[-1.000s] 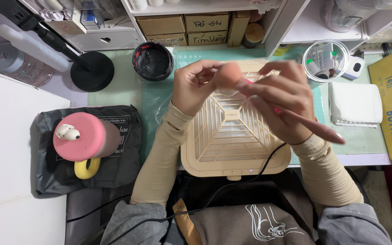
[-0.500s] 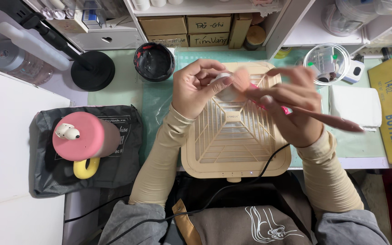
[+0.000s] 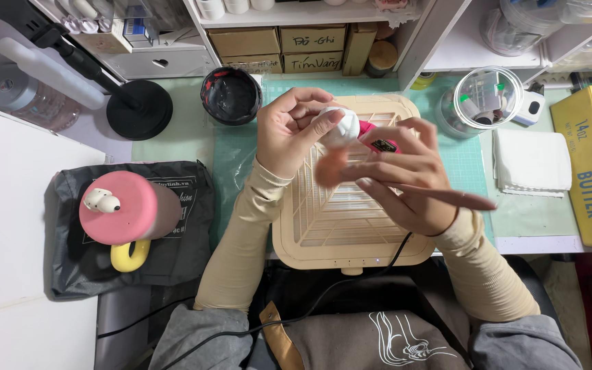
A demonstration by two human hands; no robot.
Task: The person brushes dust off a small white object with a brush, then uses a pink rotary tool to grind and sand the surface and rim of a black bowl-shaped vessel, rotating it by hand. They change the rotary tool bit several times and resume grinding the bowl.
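While the left hand curls its fingers around a small white rounded piece, gripping it above the far edge of the beige slatted tray, we see the right hand just beside and touching it, clasping a long brownish-pink tool whose handle points out to the right. We cannot make out the tool's working tip, which dissolves into a blurred pinkish smear below the piece, and a pink object behind the piece is largely hidden by the right fingers. The black bowl and the clear round tub stand well apart on the green mat.
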